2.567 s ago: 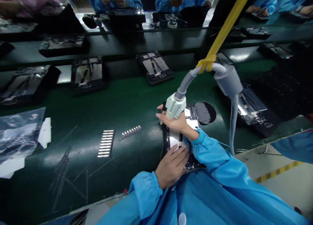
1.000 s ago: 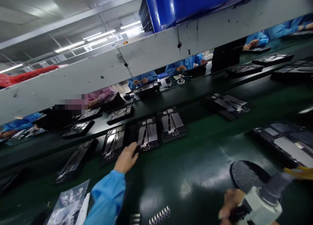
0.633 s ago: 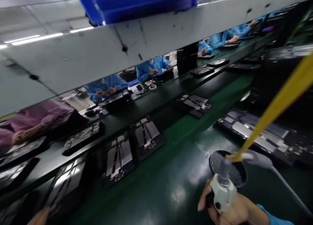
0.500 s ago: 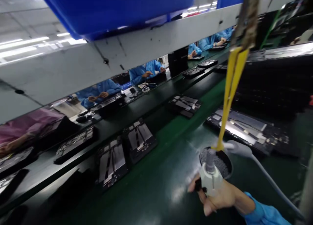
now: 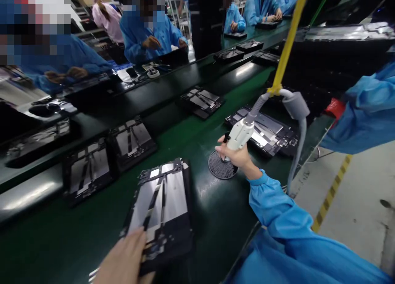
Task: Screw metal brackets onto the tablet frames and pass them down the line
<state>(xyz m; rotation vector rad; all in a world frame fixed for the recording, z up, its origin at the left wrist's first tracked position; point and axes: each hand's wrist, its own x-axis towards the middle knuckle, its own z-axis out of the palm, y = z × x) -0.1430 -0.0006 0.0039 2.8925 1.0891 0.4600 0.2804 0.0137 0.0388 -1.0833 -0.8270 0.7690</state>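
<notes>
My right hand (image 5: 237,157) is wrapped round a white electric screwdriver (image 5: 241,133) whose tip hangs over a round black screw dish (image 5: 221,165). A grey hose and a yellow strap (image 5: 286,46) run up from the tool. My left hand (image 5: 125,260) is at the bottom edge, lying on the near end of a black tray holding a tablet frame (image 5: 162,204) on the green belt. Its fingers are blurred and partly cut off.
More black trays with frames (image 5: 132,141) (image 5: 201,100) (image 5: 263,130) lie along the green conveyor (image 5: 212,206). Workers in blue coats sit across the line at the top, and a blue sleeve (image 5: 364,111) shows at the right. Grey floor with a yellow line lies on the right.
My view swung down from the overhead rail back to the belt. My left hand drew a tray from the far row toward me. My right hand kept hold of the screwdriver by the screw dish.
</notes>
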